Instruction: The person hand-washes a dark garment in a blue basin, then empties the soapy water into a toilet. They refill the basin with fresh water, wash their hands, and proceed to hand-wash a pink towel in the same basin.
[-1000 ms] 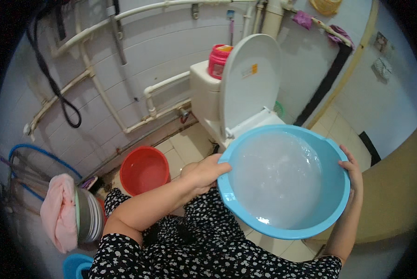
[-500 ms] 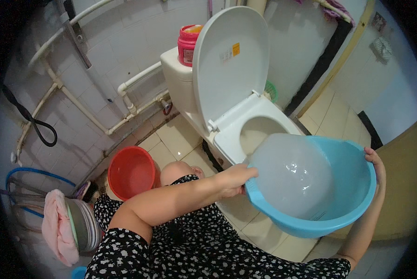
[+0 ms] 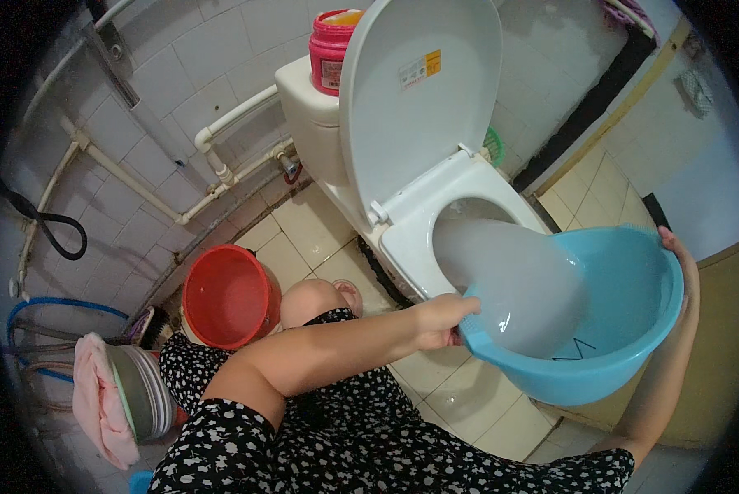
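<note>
I hold a light blue plastic basin (image 3: 624,329) with both hands, tilted toward a white toilet (image 3: 435,222). My left hand (image 3: 439,317) grips the basin's near rim and my right hand (image 3: 682,276) grips the far rim. Cloudy water (image 3: 509,272) pours from the basin's lip into the toilet bowl. The toilet lid (image 3: 414,99) stands upright against the tank.
A pink jar (image 3: 330,37) stands on the toilet tank. A red bucket (image 3: 225,296) sits on the tiled floor to the left. Pink cloth (image 3: 97,403) drapes over stacked basins at the lower left. White pipes (image 3: 221,156) run along the tiled wall.
The basin has moved down and toward the toilet and tilted further. Water held level a second ago now spills over the lip into the bowl.
</note>
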A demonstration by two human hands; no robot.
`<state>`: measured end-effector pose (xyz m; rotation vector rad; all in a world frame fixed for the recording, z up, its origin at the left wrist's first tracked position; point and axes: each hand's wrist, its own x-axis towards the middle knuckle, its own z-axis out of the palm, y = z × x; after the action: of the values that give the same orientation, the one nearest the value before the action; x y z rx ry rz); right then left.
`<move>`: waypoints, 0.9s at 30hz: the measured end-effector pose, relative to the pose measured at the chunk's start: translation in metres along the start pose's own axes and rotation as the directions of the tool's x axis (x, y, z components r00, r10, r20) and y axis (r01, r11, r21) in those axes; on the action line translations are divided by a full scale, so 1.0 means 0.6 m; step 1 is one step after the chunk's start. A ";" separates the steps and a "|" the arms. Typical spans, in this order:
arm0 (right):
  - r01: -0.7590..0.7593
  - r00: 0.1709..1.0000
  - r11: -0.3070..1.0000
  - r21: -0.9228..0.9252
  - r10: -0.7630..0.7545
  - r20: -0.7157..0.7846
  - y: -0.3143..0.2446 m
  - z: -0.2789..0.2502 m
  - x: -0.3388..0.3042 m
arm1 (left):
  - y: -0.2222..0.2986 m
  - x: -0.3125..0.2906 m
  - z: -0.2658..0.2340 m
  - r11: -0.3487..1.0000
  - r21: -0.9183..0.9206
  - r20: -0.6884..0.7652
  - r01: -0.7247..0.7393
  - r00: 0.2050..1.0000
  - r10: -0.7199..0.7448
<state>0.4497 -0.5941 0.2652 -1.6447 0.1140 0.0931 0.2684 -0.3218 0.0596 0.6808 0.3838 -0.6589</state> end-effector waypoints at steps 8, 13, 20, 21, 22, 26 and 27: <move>0.023 0.967 0.985 -0.174 0.022 0.254 -0.061 0.067 0.077 | -0.020 0.021 0.017 0.994 -0.098 0.026 0.046 0.999 -0.044; 0.157 0.953 0.947 -0.279 -0.071 0.296 -0.098 0.154 0.055 | -0.038 0.049 0.012 0.991 -0.082 0.099 0.101 0.991 -0.093; 0.237 0.928 0.855 -0.462 -0.058 0.368 -0.117 0.226 0.040 | -0.068 0.057 0.016 0.972 -0.136 0.153 0.192 0.973 -0.170; 0.242 0.939 0.841 -0.484 -0.077 0.336 -0.114 0.235 0.032 | -0.070 0.057 0.012 0.971 -0.132 0.164 0.197 0.971 -0.175; 0.242 0.936 0.836 -0.493 -0.067 0.346 -0.112 0.237 0.028 | -0.073 0.055 0.008 0.971 -0.127 0.174 0.203 0.968 -0.179; 0.314 0.912 0.806 -0.502 -0.109 0.395 -0.116 0.241 0.006 | -0.088 0.045 -0.002 0.977 -0.093 0.121 0.192 0.976 -0.180; 0.353 0.893 0.817 -0.456 -0.148 0.426 -0.126 0.222 0.002 | -0.083 0.031 0.003 0.987 -0.069 0.133 0.149 0.981 -0.139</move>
<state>0.4620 -0.4554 0.3296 -2.1432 -0.4704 0.2467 0.2489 -0.3601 0.0287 0.5364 0.3404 -0.8164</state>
